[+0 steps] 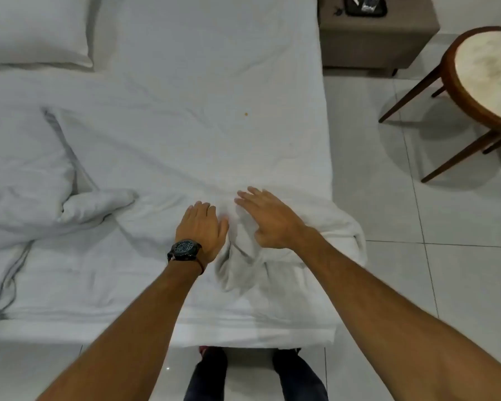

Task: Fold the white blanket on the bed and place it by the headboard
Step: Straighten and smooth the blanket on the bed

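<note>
White cloth fills most of the view: a bed [185, 68] under a wrinkled sheet, with the blanket [287, 256] bunched at its near right corner, part of it sagging over the right edge. The left hand [201, 227] lies palm down at the blanket's left edge, fingers curled down into the cloth; whether they pinch it cannot be told. A dark watch [185, 249] sits on that wrist, its dial too small to read. The right hand [268, 217] is spread flat on top of the bunched blanket, fingers loose and slack, grasping nothing. A rumpled duvet [23, 169] with grey piping lies at the left, and a pillow [35, 27] at the far left. A small brown spot [246, 113] marks the sheet near the middle. On the tiled floor [460, 285] to the right stands a round table [486, 73] with wooden legs, and beyond the bed a brown nightstand [373, 41] carries a black tray [365, 7]. No writing or label can be read anywhere.
</note>
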`<state>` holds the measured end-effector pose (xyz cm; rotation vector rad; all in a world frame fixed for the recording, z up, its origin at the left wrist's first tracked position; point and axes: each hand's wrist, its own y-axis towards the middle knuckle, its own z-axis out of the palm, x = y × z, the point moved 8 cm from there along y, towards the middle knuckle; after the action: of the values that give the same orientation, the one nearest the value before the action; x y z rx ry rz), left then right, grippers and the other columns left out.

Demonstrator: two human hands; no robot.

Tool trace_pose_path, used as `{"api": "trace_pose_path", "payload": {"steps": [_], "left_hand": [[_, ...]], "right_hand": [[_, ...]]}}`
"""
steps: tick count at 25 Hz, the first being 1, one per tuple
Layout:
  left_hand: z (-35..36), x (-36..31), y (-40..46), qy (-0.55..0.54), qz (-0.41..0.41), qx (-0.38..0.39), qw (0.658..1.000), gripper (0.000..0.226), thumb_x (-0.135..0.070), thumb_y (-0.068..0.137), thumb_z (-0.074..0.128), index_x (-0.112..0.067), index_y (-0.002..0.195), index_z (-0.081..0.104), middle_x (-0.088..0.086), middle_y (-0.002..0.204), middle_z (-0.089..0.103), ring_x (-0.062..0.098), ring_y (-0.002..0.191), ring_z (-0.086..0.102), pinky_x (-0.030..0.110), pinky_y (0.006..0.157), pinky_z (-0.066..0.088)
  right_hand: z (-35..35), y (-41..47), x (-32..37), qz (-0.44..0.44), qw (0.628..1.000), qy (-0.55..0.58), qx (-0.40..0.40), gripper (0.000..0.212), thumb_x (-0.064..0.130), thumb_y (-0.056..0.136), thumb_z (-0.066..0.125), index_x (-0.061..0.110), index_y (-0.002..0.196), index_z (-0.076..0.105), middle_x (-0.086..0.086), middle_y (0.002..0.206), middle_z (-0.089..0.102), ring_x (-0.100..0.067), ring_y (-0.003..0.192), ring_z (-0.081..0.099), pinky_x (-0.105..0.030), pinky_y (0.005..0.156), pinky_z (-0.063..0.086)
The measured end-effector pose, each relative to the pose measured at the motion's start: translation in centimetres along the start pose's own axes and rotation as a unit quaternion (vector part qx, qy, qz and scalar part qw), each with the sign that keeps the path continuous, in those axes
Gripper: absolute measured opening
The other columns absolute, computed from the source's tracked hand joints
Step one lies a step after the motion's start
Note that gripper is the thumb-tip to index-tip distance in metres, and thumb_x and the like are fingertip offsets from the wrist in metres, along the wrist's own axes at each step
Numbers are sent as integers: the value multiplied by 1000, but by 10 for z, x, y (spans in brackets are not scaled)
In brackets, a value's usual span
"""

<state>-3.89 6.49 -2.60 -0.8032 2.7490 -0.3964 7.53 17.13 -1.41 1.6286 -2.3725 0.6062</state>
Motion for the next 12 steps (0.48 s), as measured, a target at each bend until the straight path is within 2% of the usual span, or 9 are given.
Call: {"api": "trace_pose_path", "payload": {"steps": [3,5,6,8,9,12], "left_hand": [[4,17,8,-22,8,-19,1000,49,-31,107,40,0,143,55,18,151,55,34,144,46,44,123,31],[7,34,15,-47,3,-20,999,44,-26,104,45,-3,140,57,16,148,57,33,138,52,43,114,42],[12,44,18,-55,-1,-14,998,40,-25,102,46,-5,134,60,14,142,60,34,130,56,43,104,47],[23,61,21,-52,-7,-7,999,35,-26,100,49,-8,126,62,12,132,61,34,116,59,43,89,51],[31,68,20,-53,-19,-2,998,36,-28,99,51,-9,129,62,11,133,60,35,116,58,45,88,51],[44,93,11,-77,-105,-37,991,40,-41,98,60,-16,129,62,10,127,61,35,114,56,47,90,48]], "right_hand": [[25,24,16,-60,990,-68,104,88,11,84,76,23,163,39,-6,178,18,-31,165,9,-48,133,10],[39,40,22,-79,984,-101,124,76,11,82,82,22,152,55,-9,172,34,-35,161,21,-50,131,18],[45,47,22,-82,984,-103,117,70,6,77,84,20,142,64,-11,162,45,-38,155,33,-50,128,28],[49,56,19,-71,990,-87,82,58,-4,68,86,17,122,75,-12,138,61,-38,135,52,-47,109,48],[51,58,16,-57,991,-89,77,53,-4,68,86,18,116,77,-11,129,63,-37,127,55,-45,98,53],[55,66,13,-53,993,-100,38,39,4,68,89,19,103,81,-8,103,64,-35,102,58,-40,72,48]]}}
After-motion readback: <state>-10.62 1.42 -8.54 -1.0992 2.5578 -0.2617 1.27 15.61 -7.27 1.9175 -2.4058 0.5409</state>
